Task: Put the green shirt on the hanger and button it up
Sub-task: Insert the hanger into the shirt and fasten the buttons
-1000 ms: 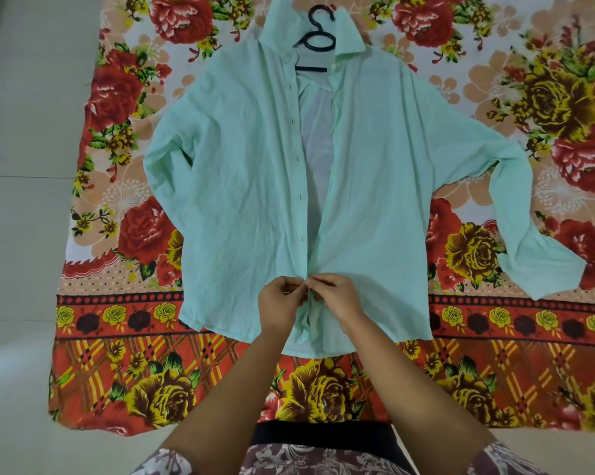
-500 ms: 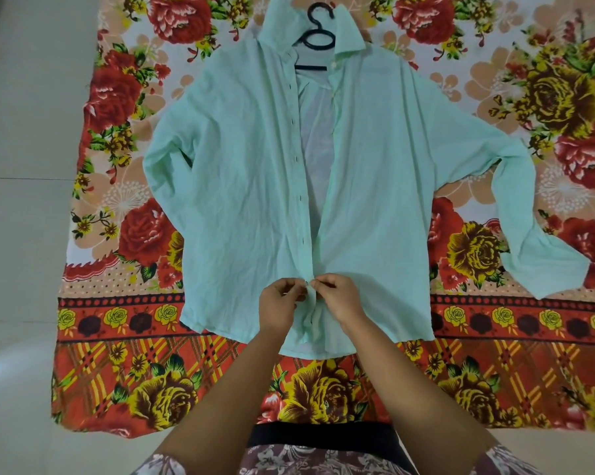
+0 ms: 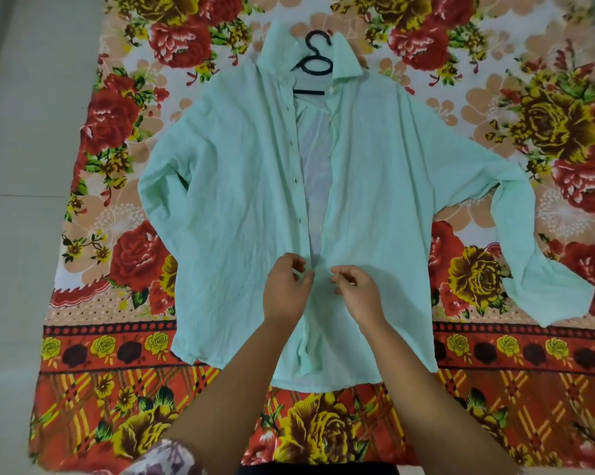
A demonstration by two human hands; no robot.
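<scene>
Head view showed the green shirt (image 3: 241,214) lying on a floral sheet (image 3: 536,138), black hanger (image 3: 315,63) inside. Left hand (image 3: 284,293) and right hand (image 3: 357,291) hovered loosely curled, gripping nothing. Aligning both plackets first would likely ease the next button.

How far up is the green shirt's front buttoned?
Mostly open: the green shirt gapes from collar to the hands; below them the edges meet, though whether they are buttoned is hidden.

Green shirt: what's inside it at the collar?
A black hanger: its hook and a short bar show in the open neck of the green shirt. The hanger's arms are covered by fabric.
</scene>
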